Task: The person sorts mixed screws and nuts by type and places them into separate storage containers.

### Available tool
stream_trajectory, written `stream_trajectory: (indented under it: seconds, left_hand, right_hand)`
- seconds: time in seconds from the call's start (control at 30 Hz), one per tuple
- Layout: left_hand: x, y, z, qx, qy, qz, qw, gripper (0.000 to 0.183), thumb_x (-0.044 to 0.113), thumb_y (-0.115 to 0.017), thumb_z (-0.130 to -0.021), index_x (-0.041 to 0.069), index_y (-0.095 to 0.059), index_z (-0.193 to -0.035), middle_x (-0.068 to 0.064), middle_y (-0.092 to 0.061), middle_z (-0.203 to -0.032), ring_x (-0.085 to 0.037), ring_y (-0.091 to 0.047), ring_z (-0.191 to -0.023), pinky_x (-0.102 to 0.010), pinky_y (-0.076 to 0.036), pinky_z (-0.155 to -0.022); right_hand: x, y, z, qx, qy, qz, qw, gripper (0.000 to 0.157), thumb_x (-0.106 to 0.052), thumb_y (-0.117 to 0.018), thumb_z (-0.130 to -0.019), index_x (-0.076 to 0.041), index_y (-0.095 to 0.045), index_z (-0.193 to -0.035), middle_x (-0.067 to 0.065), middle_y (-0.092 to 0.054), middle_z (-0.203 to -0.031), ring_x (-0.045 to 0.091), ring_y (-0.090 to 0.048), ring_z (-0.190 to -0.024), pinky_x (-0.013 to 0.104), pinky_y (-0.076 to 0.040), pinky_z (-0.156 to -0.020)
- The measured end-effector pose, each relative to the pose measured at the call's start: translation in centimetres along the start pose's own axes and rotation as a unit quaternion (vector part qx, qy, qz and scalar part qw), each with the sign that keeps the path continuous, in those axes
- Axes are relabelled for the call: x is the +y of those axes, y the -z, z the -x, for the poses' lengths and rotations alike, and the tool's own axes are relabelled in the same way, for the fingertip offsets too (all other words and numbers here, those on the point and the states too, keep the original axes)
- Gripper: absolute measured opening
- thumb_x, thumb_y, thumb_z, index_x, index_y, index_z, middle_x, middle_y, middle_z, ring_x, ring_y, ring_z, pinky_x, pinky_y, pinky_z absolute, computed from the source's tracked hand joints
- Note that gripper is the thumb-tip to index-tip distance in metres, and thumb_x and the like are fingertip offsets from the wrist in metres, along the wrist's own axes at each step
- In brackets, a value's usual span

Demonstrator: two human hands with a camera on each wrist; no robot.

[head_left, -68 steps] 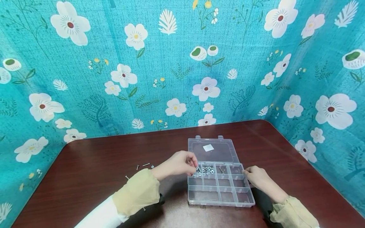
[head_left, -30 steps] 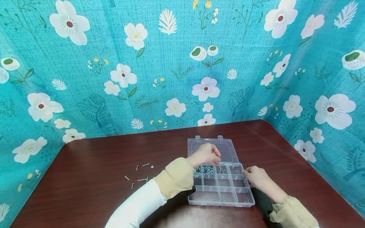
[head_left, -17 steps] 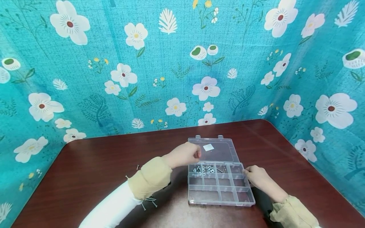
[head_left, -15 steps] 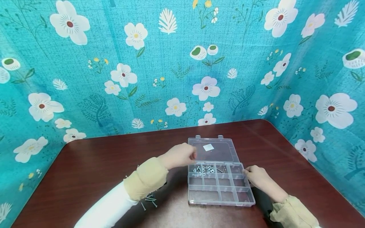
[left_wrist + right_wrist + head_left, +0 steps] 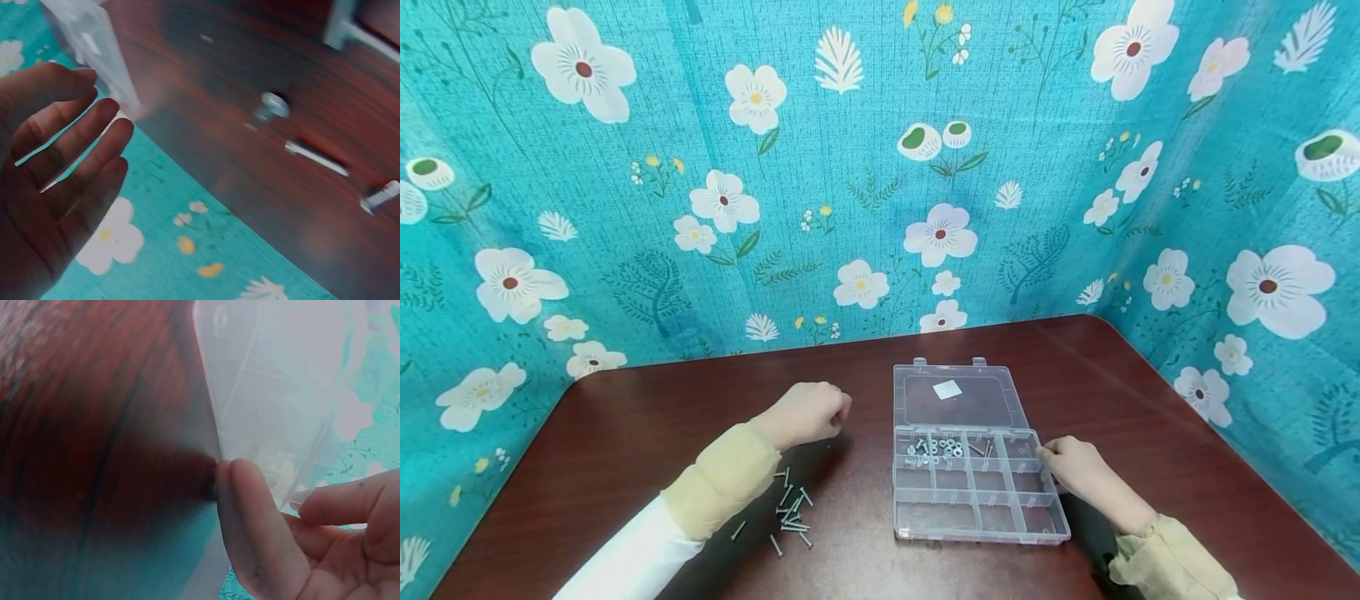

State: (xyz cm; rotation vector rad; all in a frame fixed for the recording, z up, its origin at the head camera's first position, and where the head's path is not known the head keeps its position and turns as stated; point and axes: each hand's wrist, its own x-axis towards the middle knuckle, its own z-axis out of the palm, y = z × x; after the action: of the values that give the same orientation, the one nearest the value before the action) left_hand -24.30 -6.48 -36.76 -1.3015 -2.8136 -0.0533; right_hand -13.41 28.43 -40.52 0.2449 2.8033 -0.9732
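Note:
My left hand [image 5: 805,414] hangs above the table, left of a clear plastic compartment box [image 5: 931,515]. In the left wrist view its fingers [image 5: 84,156] are loosely bent with nothing between them. Several screws [image 5: 794,527] lie scattered below its forearm. Loose screws [image 5: 317,159] also appear, blurred, in the left wrist view. My right hand [image 5: 1084,468] grips the box's right edge, fingers along the side wall and thumb at the rim in the right wrist view. Nuts [image 5: 957,450] and a few screws [image 5: 988,450] sit in the box's back-row compartments.
The box's hinged lid [image 5: 958,410] lies back flat on the table [image 5: 662,417], with a small white square [image 5: 948,389] on it. A blue flowered cloth [image 5: 865,167] hangs behind and to both sides of the table.
My left hand has moved from over the box, across its back compartments and lid, out to the left. More scattered screws now show. The right hand stays on the box's edge.

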Motion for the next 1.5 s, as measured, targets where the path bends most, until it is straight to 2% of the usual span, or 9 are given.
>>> stream_trajectory:
  seconds: [0.2, 0.47, 0.7, 0.9, 1.07, 1.17, 1.27, 1.37, 1.5]
  left_hand:
    - [-1.1, -0.6, 1.3, 0.035, -0.025, -0.040, 0.9983, 0.019, 0.007, -0.071, -0.071, 0.017, -0.056, -0.064, 0.006, -0.047, -0.060, -0.009, -0.043, -0.056, -0.024, -0.041, -0.052]
    - [-2.1, -2.2, 2.7, -0.001, -0.010, -0.050, 0.9987, 0.015, 0.011, -0.075, -0.069, 0.012, -0.061, -0.074, 0.002, -0.051, -0.065, -0.012, -0.046, -0.057, -0.026, -0.044, -0.055]
    - [-2.8, -3.2, 3.6, -0.015, -0.017, -0.011, 0.9997, 0.019, -0.002, -0.071, -0.067, 0.011, -0.058, -0.068, 0.001, -0.049, -0.063, -0.012, -0.042, -0.056, -0.025, -0.042, -0.054]
    - [-2.6, -3.6, 3.9, -0.027, -0.005, 0.031, 0.9992, 0.021, -0.008, -0.068, -0.067, 0.011, -0.059, -0.068, 0.001, -0.053, -0.065, -0.011, -0.043, -0.058, -0.024, -0.044, -0.056]
    - [-2.5, -3.5, 3.9, -0.022, -0.012, 0.035, 0.9991, 0.022, -0.010, -0.068, -0.067, 0.010, -0.060, -0.065, 0.002, -0.052, -0.061, -0.010, -0.042, -0.056, -0.022, -0.042, -0.054]
    - [-2.3, -3.4, 3.9, -0.016, -0.015, 0.040, 0.9990, 0.025, -0.011, -0.065, -0.067, 0.011, -0.059, -0.059, 0.005, -0.047, -0.055, -0.009, -0.037, -0.052, -0.020, -0.039, -0.050]
    - [-2.0, -3.3, 3.7, -0.006, -0.023, 0.059, 0.9980, 0.032, -0.013, -0.059, -0.067, 0.012, -0.052, -0.050, 0.009, -0.032, -0.049, -0.008, -0.026, -0.050, -0.019, -0.029, -0.045]
    - [-1.6, -3.3, 3.5, 0.005, -0.042, 0.074, 0.9964, 0.034, -0.014, -0.054, -0.067, 0.013, -0.046, -0.047, 0.011, -0.022, -0.051, -0.007, -0.021, -0.051, -0.018, -0.023, -0.045]
    - [-0.8, -2.8, 2.9, 0.007, -0.057, 0.096, 0.9937, 0.031, -0.011, -0.057, -0.071, 0.011, -0.053, -0.050, 0.012, -0.026, -0.051, -0.005, -0.024, -0.051, -0.017, -0.025, -0.046]
  right_hand:
    - [-0.1, 0.0, -0.1, 0.005, 0.002, 0.007, 1.000, 0.032, -0.010, -0.044, -0.089, 0.017, -0.058, -0.097, 0.007, -0.059, -0.067, 0.019, -0.061, -0.061, 0.033, -0.051, -0.056]
    - [-0.1, -0.1, 0.0, 0.000, -0.007, -0.005, 1.000, 0.032, -0.010, -0.044, -0.090, 0.019, -0.057, -0.098, 0.009, -0.058, -0.069, 0.020, -0.061, -0.064, 0.035, -0.052, -0.058]
    - [-0.1, -0.1, 0.1, 0.005, -0.003, 0.013, 1.000, 0.031, -0.010, -0.045, -0.090, 0.016, -0.059, -0.095, 0.007, -0.057, -0.067, 0.018, -0.059, -0.061, 0.034, -0.051, -0.056]
    - [-0.2, -0.2, 0.2, 0.015, 0.002, 0.028, 0.999, 0.030, -0.011, -0.046, -0.089, 0.015, -0.061, -0.093, 0.009, -0.059, -0.069, 0.018, -0.058, -0.060, 0.033, -0.050, -0.055]
    - [-0.2, -0.2, 0.1, 0.013, 0.002, 0.021, 1.000, 0.030, -0.010, -0.045, -0.089, 0.015, -0.060, -0.094, 0.014, -0.060, -0.073, 0.020, -0.060, -0.064, 0.034, -0.052, -0.056]
    - [0.0, -0.2, 0.0, 0.011, 0.001, 0.014, 1.000, 0.030, -0.009, -0.045, -0.089, 0.017, -0.059, -0.096, 0.017, -0.060, -0.076, 0.021, -0.061, -0.065, 0.034, -0.052, -0.056]
    - [0.1, -0.3, -0.1, 0.008, -0.003, 0.004, 1.000, 0.031, -0.009, -0.045, -0.090, 0.018, -0.057, -0.097, 0.017, -0.060, -0.075, 0.022, -0.061, -0.064, 0.034, -0.052, -0.056]
    - [0.2, -0.3, -0.1, 0.005, -0.003, -0.001, 1.000, 0.032, -0.009, -0.045, -0.090, 0.019, -0.056, -0.099, 0.017, -0.059, -0.077, 0.023, -0.062, -0.066, 0.035, -0.052, -0.057]
    - [0.3, -0.2, -0.1, 0.004, 0.003, 0.012, 1.000, 0.032, -0.011, -0.044, -0.090, 0.017, -0.058, -0.097, 0.010, -0.058, -0.070, 0.019, -0.060, -0.063, 0.033, -0.051, -0.056]
